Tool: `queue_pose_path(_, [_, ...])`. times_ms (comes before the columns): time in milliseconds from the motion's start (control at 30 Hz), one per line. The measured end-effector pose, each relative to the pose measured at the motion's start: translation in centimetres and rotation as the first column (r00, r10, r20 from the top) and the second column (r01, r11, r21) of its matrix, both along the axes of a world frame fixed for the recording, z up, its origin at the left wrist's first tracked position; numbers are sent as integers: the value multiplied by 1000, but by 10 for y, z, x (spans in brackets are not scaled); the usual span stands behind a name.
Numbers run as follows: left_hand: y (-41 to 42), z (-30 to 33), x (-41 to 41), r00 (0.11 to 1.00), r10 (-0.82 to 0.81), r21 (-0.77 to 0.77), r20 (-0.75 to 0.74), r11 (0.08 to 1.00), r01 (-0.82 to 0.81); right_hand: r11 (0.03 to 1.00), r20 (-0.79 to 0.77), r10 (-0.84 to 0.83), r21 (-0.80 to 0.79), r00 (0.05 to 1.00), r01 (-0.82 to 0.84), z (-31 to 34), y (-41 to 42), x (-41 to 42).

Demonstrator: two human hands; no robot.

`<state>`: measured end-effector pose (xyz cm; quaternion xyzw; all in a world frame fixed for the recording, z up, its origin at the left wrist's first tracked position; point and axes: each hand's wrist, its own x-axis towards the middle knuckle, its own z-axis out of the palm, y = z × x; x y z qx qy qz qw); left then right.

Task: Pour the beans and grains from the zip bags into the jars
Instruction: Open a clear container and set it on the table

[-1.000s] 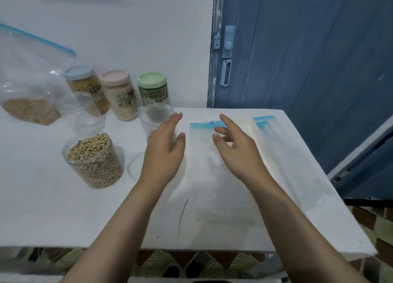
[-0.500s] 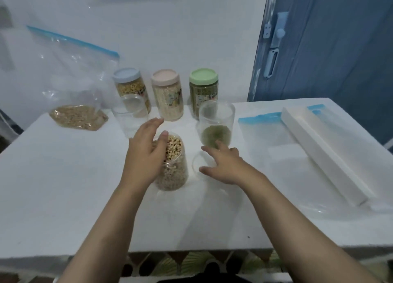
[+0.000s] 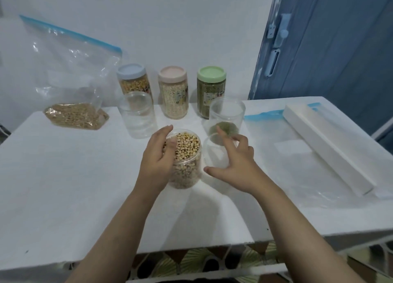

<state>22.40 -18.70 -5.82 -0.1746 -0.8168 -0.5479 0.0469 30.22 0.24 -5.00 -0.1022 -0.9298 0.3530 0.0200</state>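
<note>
An open clear jar full of black-eyed beans (image 3: 188, 151) stands mid-table, and my left hand (image 3: 157, 161) is wrapped around its left side. Just right of it a clear lid (image 3: 209, 149) lies flat on the table; my right hand (image 3: 238, 168) spans it, thumb at the near edge and fingertips at the far edge. Behind the lid is an open jar with a little green grain (image 3: 226, 121) at the bottom. An empty open jar (image 3: 138, 117) stands back left. A zip bag holding brown grain (image 3: 74, 115) leans against the wall at the far left.
Three lidded jars stand at the back: blue-lidded (image 3: 133, 81), pink-lidded (image 3: 173, 95), green-lidded (image 3: 210, 87). Flat empty zip bags (image 3: 287, 155) and a long white foam block (image 3: 325, 142) lie on the right. The table's front edge (image 3: 191, 248) is near me; a blue door (image 3: 329, 49) is behind right.
My hands left the flat zip bags on the right and moved left. The left hand has closed on the bean jar and the right hand has settled over the clear lid.
</note>
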Motion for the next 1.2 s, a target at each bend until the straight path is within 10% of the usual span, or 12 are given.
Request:
queue_pose_path(167, [-2, 3, -2, 987, 8, 184, 158, 982, -38, 992, -214, 18, -116, 977, -44, 24, -8, 5])
queue_pose_path(1200, [-32, -17, -9, 961, -147, 216, 236, 972, 95, 846, -258, -31, -522, 966, -113, -15, -61, -37])
